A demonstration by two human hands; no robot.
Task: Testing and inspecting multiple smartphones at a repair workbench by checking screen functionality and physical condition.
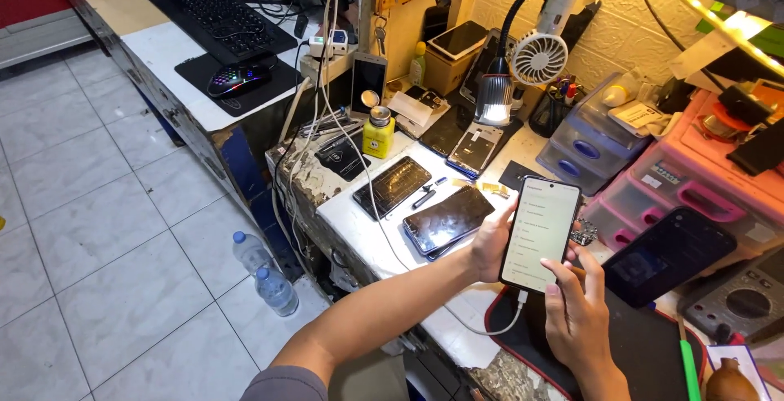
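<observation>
Left hand [492, 242] wraps the phone [541, 232] from behind, fingers curled round its left edge, holding it upright and tilted above the bench edge, screen lit with a white list. Right hand [581, 311] sits below it, thumb on the lower screen, other fingers loosely curled behind the bottom right corner. White cable [498, 329] plugged into the phone's bottom, looping down over the bench edge. Just left of the phone, two dark phones [448, 219] lie flat and stacked on the white bench [359, 229]; another cracked one [392, 186] beyond them. A dark phone [667, 256] leans on pink drawers [694, 197] to the right. Yellow bottle [378, 133], small fan [539, 57] and lamp [494, 99] further back. Black mat [645, 344] under the right hand. Two water bottles [263, 274] on the tiled floor.
</observation>
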